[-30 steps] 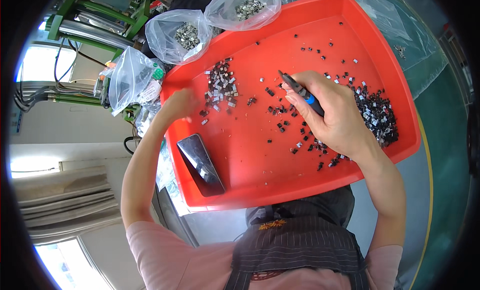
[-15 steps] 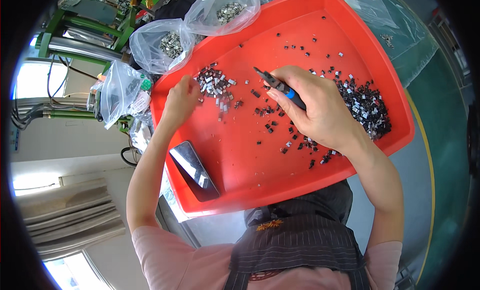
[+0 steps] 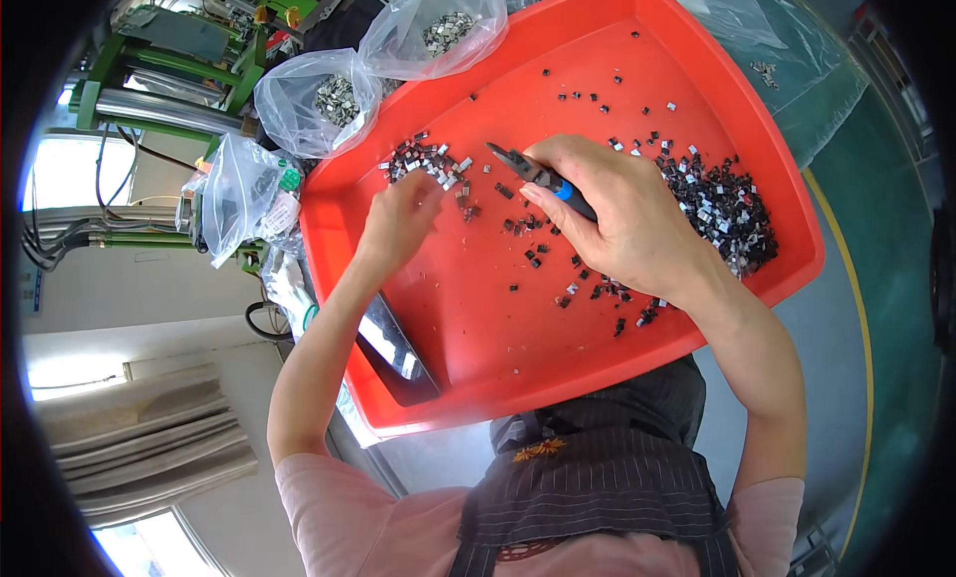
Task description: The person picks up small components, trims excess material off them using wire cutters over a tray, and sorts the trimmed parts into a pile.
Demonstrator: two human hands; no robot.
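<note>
My right hand point(image 3: 627, 214) is wrapped round a pair of small pliers point(image 3: 515, 163) with dark pointed jaws and black handles with a blue band. The jaws point up and left, over the red tray point(image 3: 478, 323). My left hand point(image 3: 401, 219) is just below the pile of small silver and black parts point(image 3: 423, 159) at the tray's left. Its fingers are curled together, and I cannot make out what is between them. To the right of my right hand lies a larger heap of small black and silver parts point(image 3: 727, 214). Several loose ones are scattered between.
A dark phone point(image 3: 406, 363) lies in the tray's lower left, partly behind my left forearm. Two clear bags with silver parts point(image 3: 337, 101) point(image 3: 448, 33) stand at the far left rim. Another plastic bag point(image 3: 239, 194) and green machinery point(image 3: 164, 104) are to the left.
My left hand has moved right and slightly down, from the left pile's edge to just below it. My right hand and the pliers have shifted slightly left.
</note>
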